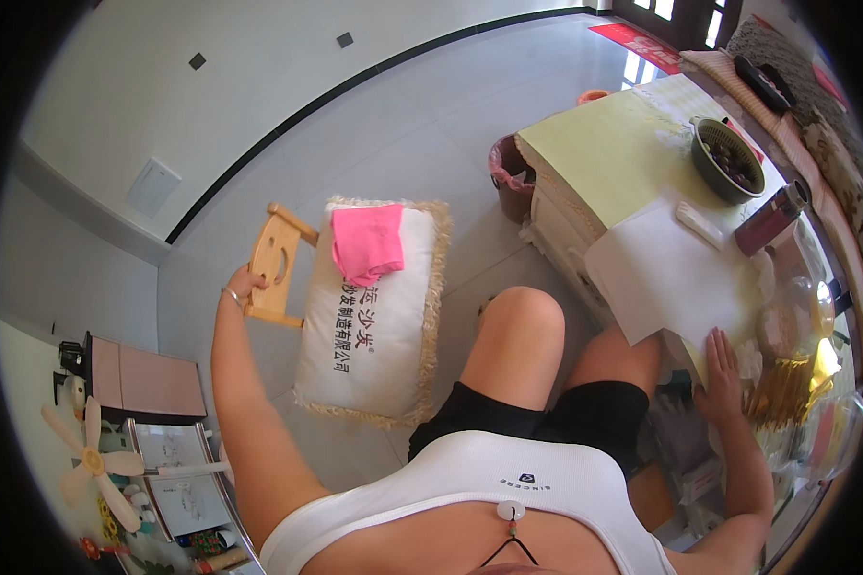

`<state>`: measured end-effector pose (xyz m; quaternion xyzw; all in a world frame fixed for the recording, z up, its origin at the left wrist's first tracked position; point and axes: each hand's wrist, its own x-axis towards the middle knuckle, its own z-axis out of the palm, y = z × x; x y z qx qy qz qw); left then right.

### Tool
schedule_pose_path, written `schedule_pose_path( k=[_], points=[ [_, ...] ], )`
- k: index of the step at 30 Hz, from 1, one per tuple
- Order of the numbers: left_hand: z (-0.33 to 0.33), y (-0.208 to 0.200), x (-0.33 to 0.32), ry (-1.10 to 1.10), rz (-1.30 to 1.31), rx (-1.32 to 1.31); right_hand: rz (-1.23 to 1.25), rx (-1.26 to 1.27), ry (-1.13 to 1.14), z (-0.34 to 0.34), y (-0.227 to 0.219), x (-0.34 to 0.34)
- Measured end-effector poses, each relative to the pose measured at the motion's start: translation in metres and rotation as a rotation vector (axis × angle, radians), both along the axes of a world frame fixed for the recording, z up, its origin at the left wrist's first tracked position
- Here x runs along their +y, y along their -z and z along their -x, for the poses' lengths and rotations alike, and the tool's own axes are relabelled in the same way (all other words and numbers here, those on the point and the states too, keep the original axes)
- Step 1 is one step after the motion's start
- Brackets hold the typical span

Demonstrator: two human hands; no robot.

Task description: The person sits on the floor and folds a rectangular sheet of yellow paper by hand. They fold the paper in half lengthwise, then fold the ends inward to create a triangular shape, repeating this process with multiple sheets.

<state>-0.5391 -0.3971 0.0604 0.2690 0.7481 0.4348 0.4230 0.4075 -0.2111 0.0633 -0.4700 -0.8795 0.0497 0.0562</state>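
Left hand [243,285] grip closed round wooden stool [276,261] back, cushion [372,311] lying on seat; right hand [722,369] flat, open on table [604,153]. Risk: one-sided pull tilts stool, cushion and pink cloth [367,241] slide to floor.

Open floor [384,115] beyond cushion [374,316] — table [604,153] right side crowded: bowl [727,161], flask [772,218].

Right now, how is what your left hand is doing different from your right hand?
The left hand is curled round the back of a small wooden chair, while the right hand lies flat with fingers spread. The left hand reaches far out to the side over the floor; the right hand rests on the edge of the table, beside the white paper. Only the left wrist wears a bracelet. Both hands are bare.
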Motion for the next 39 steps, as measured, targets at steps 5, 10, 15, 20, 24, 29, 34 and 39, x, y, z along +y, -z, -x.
schedule_pose_path(
  k=[5, 10, 15, 20, 24, 29, 34, 39],
  points=[
    [0.000, -0.014, 0.113, 0.234, 0.132, 0.094, 0.008, -0.011, 0.025, 0.003, 0.002, 0.004],
    [-0.001, -0.019, 0.168, 0.230, 0.210, 0.203, 0.019, -0.022, 0.038, 0.002, 0.003, 0.005],
    [-0.018, -0.020, 0.180, 0.133, 0.364, 0.749, 0.017, -0.061, 0.073, -0.001, 0.010, 0.005],
    [-0.016, 0.000, 0.180, -0.082, 0.402, 1.170, 0.068, -0.124, 0.053, 0.005, 0.003, 0.008],
    [-0.013, 0.006, 0.168, -0.219, 0.497, 1.128, 0.092, -0.179, 0.053, 0.001, 0.003, 0.011],
    [-0.026, 0.000, 0.181, -0.343, 0.593, 1.005, 0.055, -0.168, 0.033, 0.009, -0.006, 0.005],
    [-0.015, 0.009, 0.179, -0.488, 0.645, 0.821, 0.004, -0.070, 0.005, 0.000, 0.008, 0.008],
    [-0.022, 0.019, 0.179, -0.503, 0.651, 0.747, 0.024, -0.049, 0.027, -0.001, 0.003, 0.006]
  ],
)
